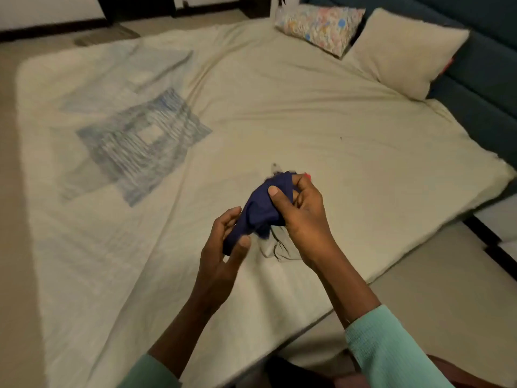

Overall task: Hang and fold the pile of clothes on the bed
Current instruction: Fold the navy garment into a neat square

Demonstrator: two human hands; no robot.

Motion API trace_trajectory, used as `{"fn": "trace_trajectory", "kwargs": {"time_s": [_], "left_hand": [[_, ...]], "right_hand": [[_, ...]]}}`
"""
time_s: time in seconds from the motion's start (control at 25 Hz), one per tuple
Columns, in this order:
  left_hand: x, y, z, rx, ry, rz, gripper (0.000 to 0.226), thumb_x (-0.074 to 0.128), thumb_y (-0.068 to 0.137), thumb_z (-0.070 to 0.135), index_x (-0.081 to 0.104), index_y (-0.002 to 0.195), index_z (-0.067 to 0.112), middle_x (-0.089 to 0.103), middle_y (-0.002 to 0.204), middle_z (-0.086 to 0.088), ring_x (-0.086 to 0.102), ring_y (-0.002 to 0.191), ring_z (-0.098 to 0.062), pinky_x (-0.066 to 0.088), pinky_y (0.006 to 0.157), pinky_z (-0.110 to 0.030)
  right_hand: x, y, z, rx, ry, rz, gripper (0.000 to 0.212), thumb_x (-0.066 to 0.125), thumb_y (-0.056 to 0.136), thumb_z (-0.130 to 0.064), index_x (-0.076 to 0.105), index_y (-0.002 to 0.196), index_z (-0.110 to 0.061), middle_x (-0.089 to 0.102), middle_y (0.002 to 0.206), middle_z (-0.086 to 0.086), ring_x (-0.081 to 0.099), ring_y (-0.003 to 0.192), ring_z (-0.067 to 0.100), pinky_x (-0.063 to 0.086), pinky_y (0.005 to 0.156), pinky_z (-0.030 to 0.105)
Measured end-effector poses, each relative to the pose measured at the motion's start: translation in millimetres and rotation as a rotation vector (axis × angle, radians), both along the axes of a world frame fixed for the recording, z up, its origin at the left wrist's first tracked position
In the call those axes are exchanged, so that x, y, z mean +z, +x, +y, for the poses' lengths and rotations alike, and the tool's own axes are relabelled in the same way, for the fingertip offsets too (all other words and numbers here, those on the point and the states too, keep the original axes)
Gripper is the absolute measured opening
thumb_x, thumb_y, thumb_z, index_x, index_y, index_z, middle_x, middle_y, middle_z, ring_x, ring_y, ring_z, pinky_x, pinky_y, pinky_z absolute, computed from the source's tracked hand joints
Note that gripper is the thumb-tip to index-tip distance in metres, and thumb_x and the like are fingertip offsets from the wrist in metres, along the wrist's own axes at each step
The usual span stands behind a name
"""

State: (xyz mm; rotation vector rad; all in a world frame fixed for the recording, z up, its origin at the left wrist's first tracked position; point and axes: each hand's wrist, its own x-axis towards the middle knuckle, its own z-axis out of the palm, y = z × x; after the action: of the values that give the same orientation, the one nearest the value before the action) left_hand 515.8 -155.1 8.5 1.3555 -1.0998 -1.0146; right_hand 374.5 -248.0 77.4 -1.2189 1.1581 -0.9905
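A small navy-blue garment [258, 212] is bunched up between both hands, above the bed [349, 130]. My right hand [296, 208] grips its upper end, thumb pressed on the cloth. My left hand [226, 247] holds the lower end with curled fingers and thumb. Just under the hands a small grey piece of clothing [275, 247] lies crumpled on the sheet. A bit of red shows behind my right hand's fingers; I cannot tell what it is.
The cream sheet has a blue-striped square patch [142, 147] on its left half. A floral pillow [319, 26] and a plain cream pillow [402, 51] lie at the far right by the dark teal headboard [486, 65]. The bed's near edge [321, 317] runs diagonally beside beige floor [436, 298].
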Motion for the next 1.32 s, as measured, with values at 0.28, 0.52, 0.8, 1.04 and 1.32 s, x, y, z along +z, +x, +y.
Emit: {"fn": "trace_trajectory", "kwargs": {"time_s": [0.28,0.52,0.8,1.04,1.32], "left_hand": [[138.8,45.9,91.0,0.330,-0.266,-0.121,0.025,0.062,0.099,-0.003,0.074,0.096,0.019,0.074,0.085,0.011,0.066,0.083,-0.004,0.051,0.079,-0.020],[226.9,55.7,152.8,0.303,-0.276,-0.060,0.018,0.059,0.106,0.020,0.076,0.104,0.014,0.078,0.097,-0.002,0.071,0.091,-0.014,0.056,0.083,-0.030],[247.6,68.8,186.0,0.274,-0.173,-0.169,0.023,0.065,0.103,0.027,0.079,0.096,0.011,0.080,0.093,-0.008,0.070,0.081,-0.012,0.055,0.074,-0.031],[234.7,89.3,198.1,0.153,-0.123,-0.115,0.031,0.071,0.097,0.038,0.076,0.092,0.007,0.074,0.084,-0.012,0.065,0.076,-0.016,0.050,0.073,-0.033],[190.9,173.1,228.2,-0.139,0.087,-0.197,0.032,0.075,0.094,0.037,0.075,0.103,0.006,0.078,0.101,-0.011,0.074,0.091,-0.031,0.052,0.083,-0.040]], "right_hand": [[113.0,15.9,80.7,0.022,-0.064,-0.194,0.025,0.065,0.101,-0.017,0.058,0.120,-0.031,0.073,0.106,0.009,0.071,0.088,0.022,0.060,0.086,0.049],[144.0,11.3,147.6,0.242,-0.020,-0.172,0.032,0.073,0.095,-0.039,0.073,0.098,-0.007,0.068,0.081,0.000,0.064,0.072,0.012,0.054,0.060,0.023],[138.3,15.1,187.9,0.426,-0.441,0.453,0.054,0.087,0.073,-0.057,0.068,0.117,-0.035,0.065,0.121,-0.002,0.066,0.108,0.013,0.057,0.090,0.032],[147.8,82.3,212.6,0.482,-0.544,0.092,0.026,0.070,0.096,-0.017,0.073,0.121,-0.022,0.079,0.103,0.000,0.075,0.097,0.018,0.060,0.091,0.044],[152.6,130.8,215.6,0.220,-0.426,0.031,0.038,0.045,0.112,-0.028,0.055,0.078,-0.015,0.050,0.069,-0.006,0.044,0.065,0.007,0.036,0.063,0.030]]}}
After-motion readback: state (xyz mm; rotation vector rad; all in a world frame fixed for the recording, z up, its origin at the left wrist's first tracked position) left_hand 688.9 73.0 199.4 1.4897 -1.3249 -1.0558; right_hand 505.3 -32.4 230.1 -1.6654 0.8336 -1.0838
